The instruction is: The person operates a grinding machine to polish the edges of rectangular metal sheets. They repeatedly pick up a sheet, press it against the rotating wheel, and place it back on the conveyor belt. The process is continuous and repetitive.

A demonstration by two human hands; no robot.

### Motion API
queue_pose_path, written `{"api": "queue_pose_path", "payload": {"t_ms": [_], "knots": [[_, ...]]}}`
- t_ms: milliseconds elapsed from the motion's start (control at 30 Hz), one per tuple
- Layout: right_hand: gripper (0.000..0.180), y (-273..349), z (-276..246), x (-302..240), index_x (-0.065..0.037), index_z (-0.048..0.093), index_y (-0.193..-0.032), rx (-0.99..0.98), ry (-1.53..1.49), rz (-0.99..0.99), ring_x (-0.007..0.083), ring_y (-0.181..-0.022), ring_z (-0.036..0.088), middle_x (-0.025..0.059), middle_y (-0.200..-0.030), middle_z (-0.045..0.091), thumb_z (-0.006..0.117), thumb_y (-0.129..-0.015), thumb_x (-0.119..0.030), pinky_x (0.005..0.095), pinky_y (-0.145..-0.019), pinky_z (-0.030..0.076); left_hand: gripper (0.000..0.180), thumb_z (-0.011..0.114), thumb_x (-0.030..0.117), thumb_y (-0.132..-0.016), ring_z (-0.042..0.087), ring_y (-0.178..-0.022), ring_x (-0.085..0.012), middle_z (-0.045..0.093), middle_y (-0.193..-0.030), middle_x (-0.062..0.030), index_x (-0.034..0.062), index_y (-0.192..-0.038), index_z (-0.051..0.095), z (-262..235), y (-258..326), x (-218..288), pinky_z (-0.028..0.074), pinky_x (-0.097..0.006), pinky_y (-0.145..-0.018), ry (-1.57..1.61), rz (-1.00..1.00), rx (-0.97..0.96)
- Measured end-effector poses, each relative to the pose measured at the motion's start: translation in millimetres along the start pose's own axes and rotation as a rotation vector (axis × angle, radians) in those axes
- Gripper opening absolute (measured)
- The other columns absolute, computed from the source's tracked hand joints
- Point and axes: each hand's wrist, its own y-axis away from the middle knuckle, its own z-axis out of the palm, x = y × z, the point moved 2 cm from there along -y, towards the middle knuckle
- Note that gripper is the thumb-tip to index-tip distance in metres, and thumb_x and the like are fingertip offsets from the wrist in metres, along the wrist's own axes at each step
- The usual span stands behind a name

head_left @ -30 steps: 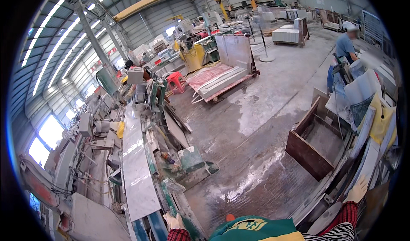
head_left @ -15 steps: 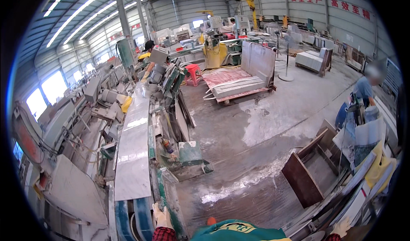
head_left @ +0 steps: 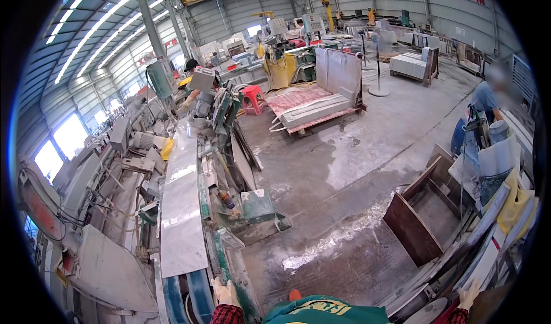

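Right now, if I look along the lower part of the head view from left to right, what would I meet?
A pale grey, flat angular panel, two smooth blue bands, the left hand, a green garment with yellow print, the right hand.

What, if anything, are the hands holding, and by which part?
Cannot be told: the left hand is at the green machine edge, the right hand near leaning strips; neither shows a clear grip.

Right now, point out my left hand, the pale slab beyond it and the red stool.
Left hand [head_left: 225, 295], head view: its middle.
Pale slab [head_left: 184, 238], head view: top face.
Red stool [head_left: 251, 91], head view: its seat.
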Motion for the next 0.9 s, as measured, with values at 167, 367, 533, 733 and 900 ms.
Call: {"api": "queue_pose_path", "payload": {"t_ms": [167,367,533,733,900], "knots": [[0.074,-20.0,17.7,25.3,-0.001,0.048,-0.146,0.027,-0.721,0.025,0.0405,-0.135,0.044,0.0248,-0.155,0.036,0.077,-0.083,-0.027,0.045,-0.115,0.033,0.056,0.071,0.002,-0.083,0.041,-0.141,-0.0378,0.041,-0.151,-0.0284,-0.0013,-0.136,0.053,14.3,2.5,-8.2,0.033,-0.04,-0.117,0.061,0.091,0.09],[0.066,81.7,-50.0,-73.7,-0.01,0.044,-0.15,0.158,0.067,0.104,0.0368,-0.138,0.041,0.018,-0.156,0.038,0.05,-0.099,-0.051,0.0492,-0.114,0.033,0.057,0.07,-0.001,-0.081,0.043,-0.139,-0.0386,0.042,-0.15,-0.0295,-0.0021,-0.135,0.052,14.9,7.9,-15.3,0.034,-0.04,-0.116,0.037,0.112,0.178],[0.062,56.2,-18.1,-37.7,-0.012,0.043,-0.151,0.239,0.101,0.079,0.0399,-0.142,0.035,0.017,-0.157,0.037,0.05,-0.1,-0.047,0.0492,-0.116,0.031,0.057,0.069,-0.003,-0.082,0.042,-0.141,-0.0361,0.04,-0.152,-0.0272,-0.0024,-0.135,0.052,17.1,8.3,-2.2,0.034,-0.038,-0.116,0.08,0.091,0.128],[0.063,59.3,-12.2,-36.2,-0.003,0.042,-0.149,0.205,0.073,0.027,0.0438,-0.137,0.038,0.0218,-0.153,0.04,0.058,-0.097,-0.035,0.0477,-0.115,0.032,0.053,0.067,-0.002,-0.082,0.042,-0.14,-0.0349,0.041,-0.151,-0.0257,-0.0013,-0.134,0.054,39.0,-18.3,-73.0,0.034,-0.039,-0.116,0.217,0.105,0.18],[0.07,83.1,-6.0,-18.2,0.002,0.041,-0.148,0.181,0.036,-0.038,0.0446,-0.135,0.041,0.0256,-0.151,0.041,0.065,-0.091,-0.032,0.0481,-0.114,0.033,0.048,0.06,-0.01,-0.085,0.044,-0.139,-0.0311,0.044,-0.15,-0.0232,-0.0016,-0.133,0.055,40.5,-21.2,-87.9,0.035,-0.037,-0.114,0.465,0.144,0.114]]}}
